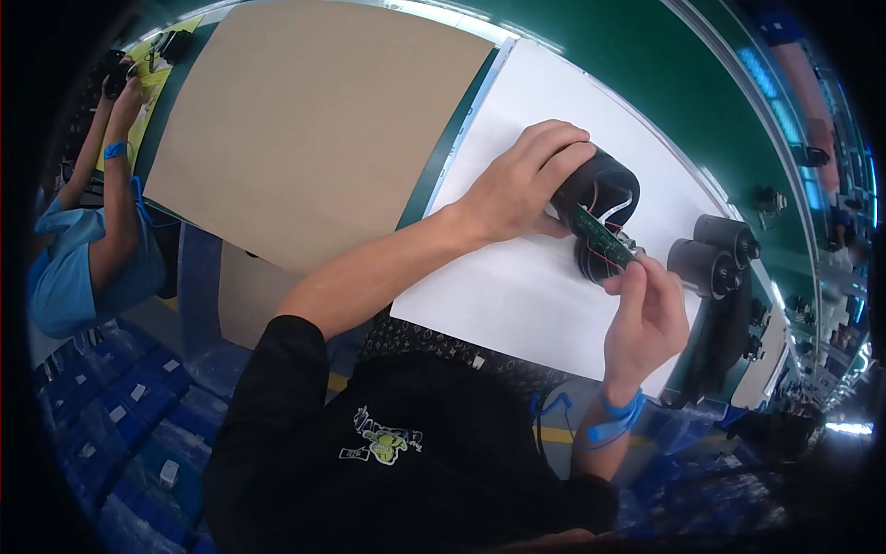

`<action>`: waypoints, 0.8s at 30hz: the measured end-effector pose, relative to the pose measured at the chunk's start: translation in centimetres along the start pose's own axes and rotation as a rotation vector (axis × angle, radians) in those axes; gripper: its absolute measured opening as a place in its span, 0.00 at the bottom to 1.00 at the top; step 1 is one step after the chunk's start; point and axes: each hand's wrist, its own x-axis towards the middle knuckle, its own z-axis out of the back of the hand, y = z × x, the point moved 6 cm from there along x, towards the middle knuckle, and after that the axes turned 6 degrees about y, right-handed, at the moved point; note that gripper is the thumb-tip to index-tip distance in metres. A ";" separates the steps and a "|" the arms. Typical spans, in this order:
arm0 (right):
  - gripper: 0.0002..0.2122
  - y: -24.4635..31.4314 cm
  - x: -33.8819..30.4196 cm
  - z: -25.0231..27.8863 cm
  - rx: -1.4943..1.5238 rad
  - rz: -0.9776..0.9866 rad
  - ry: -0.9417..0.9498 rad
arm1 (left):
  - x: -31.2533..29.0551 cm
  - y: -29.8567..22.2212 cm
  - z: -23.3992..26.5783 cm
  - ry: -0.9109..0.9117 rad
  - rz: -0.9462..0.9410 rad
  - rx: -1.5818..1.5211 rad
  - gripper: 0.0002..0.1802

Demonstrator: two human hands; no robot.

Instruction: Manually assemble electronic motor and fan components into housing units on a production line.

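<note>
My left hand [531, 180] is wrapped round a black cylindrical housing [609, 175], its open end tilted toward me. Red and white wires run out of the housing. Between finger and thumb, my right hand [649, 309] pinches the lower end of a narrow green circuit board [600, 235], whose other end lies at the housing's mouth. Just below the housing, partly behind the board, is a second round black part [592, 260] with wires on it. A blue wrist strap [616, 417] circles my right wrist.
Under my hands lies a white sheet [489, 286] on a green bench. Two dark cylindrical units [706, 268] [727, 238] stand to the right. A brown board [314, 120] covers the left side. At far left, another person's arm [115, 185] reaches over a yellow surface. Blue bins [120, 415] sit lower left.
</note>
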 end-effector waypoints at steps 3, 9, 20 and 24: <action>0.05 2.3 0.0 0.1 -0.328 0.076 0.079 | -0.1 -0.3 0.3 0.009 -0.013 0.069 0.53; 0.06 4.7 1.1 -2.1 -0.606 0.174 0.187 | 0.1 -0.9 0.1 0.004 0.002 0.252 0.49; 0.34 -0.3 5.8 1.7 -0.189 0.131 0.480 | 1.2 0.6 0.3 0.196 0.055 -0.173 0.44; 0.40 -3.9 5.2 -1.4 0.299 -0.010 0.743 | 1.2 0.4 1.3 0.227 0.032 -0.204 0.46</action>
